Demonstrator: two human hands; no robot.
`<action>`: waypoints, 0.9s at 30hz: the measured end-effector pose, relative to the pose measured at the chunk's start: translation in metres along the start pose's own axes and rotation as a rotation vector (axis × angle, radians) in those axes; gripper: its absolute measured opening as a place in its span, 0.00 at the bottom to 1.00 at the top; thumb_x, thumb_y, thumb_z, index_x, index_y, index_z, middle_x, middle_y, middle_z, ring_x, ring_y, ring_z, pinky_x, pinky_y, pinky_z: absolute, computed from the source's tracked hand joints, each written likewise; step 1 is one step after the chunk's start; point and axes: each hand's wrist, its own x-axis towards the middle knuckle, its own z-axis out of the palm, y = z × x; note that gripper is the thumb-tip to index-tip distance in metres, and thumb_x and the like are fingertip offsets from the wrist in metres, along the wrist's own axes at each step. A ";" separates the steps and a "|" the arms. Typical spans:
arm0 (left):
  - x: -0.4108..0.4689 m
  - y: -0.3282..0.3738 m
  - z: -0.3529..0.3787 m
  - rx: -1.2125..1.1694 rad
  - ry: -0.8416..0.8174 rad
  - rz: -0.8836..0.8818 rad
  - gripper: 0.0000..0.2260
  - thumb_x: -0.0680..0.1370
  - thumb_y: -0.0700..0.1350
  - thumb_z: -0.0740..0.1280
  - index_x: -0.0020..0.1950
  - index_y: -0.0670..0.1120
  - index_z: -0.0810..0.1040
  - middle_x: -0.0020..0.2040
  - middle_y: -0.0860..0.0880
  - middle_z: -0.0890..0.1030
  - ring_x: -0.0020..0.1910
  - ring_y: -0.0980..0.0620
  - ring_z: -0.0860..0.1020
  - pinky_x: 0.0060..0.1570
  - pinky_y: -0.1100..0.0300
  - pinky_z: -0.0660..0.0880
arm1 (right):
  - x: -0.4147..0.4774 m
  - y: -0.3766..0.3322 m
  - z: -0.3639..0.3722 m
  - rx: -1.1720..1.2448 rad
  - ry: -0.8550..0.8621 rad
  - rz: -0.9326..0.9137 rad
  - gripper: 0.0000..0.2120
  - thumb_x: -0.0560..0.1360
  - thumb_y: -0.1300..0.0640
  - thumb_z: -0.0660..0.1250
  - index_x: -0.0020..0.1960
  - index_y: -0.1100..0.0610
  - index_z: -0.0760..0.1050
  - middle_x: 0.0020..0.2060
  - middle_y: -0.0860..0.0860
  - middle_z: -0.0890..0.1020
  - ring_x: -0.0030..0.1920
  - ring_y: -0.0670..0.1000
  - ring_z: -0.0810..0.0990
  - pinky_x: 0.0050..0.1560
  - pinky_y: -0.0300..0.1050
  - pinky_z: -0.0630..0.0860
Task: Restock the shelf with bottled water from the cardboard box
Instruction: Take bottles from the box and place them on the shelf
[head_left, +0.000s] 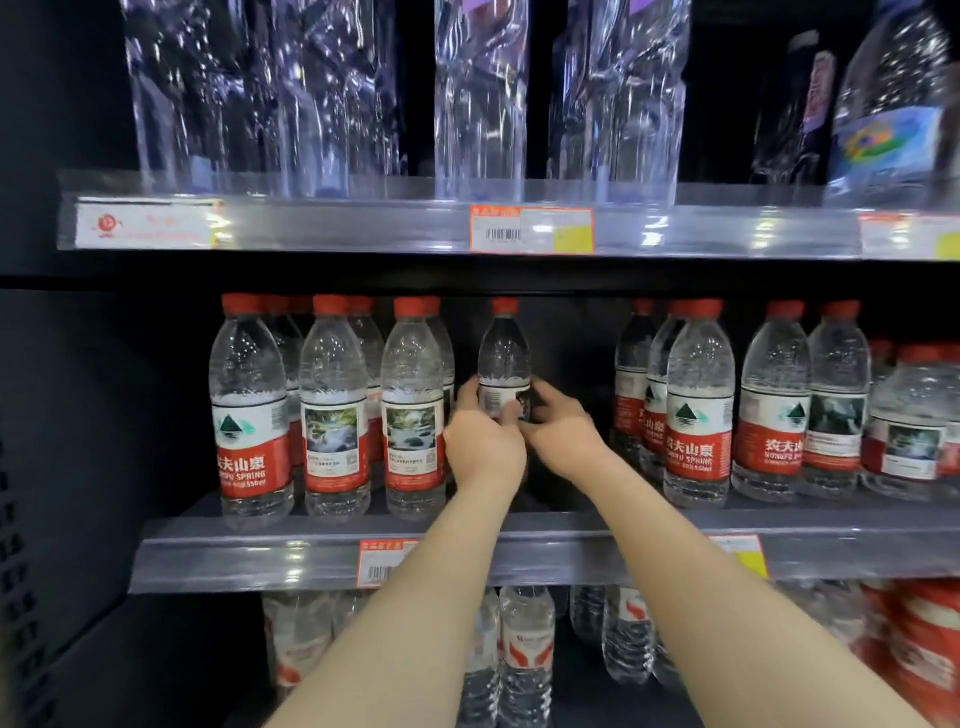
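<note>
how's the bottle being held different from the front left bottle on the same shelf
The held bottle is far back in the shelf gap; the front left bottle stands at the shelf edge. The left grip and right grip hold the held bottle; the front left bottle is untouched. Both are upright, clear and red-capped.

A single head-worn view faces the shelf (519, 525) straight on and close, tilted slightly downward, both forearms reaching forward from the bottom edge into the middle tier.
</note>
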 end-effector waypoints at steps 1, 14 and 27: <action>0.002 -0.001 0.001 -0.005 0.001 -0.008 0.25 0.83 0.45 0.71 0.80 0.47 0.70 0.67 0.43 0.83 0.65 0.42 0.81 0.64 0.54 0.75 | 0.004 -0.001 -0.001 -0.044 -0.006 0.017 0.30 0.76 0.53 0.74 0.75 0.41 0.71 0.52 0.44 0.85 0.50 0.44 0.83 0.54 0.38 0.77; 0.019 -0.013 0.021 0.054 0.044 -0.079 0.19 0.85 0.47 0.66 0.76 0.46 0.73 0.65 0.43 0.82 0.67 0.39 0.77 0.60 0.54 0.71 | 0.032 0.011 0.012 -0.178 0.010 0.042 0.33 0.75 0.46 0.74 0.77 0.41 0.67 0.61 0.51 0.85 0.61 0.53 0.83 0.56 0.41 0.74; 0.023 -0.010 0.022 0.095 -0.017 -0.146 0.17 0.86 0.48 0.65 0.74 0.47 0.72 0.65 0.41 0.82 0.65 0.39 0.80 0.62 0.51 0.74 | 0.030 0.017 0.016 -0.199 0.012 0.069 0.32 0.78 0.44 0.71 0.78 0.36 0.63 0.63 0.50 0.84 0.61 0.53 0.83 0.58 0.44 0.76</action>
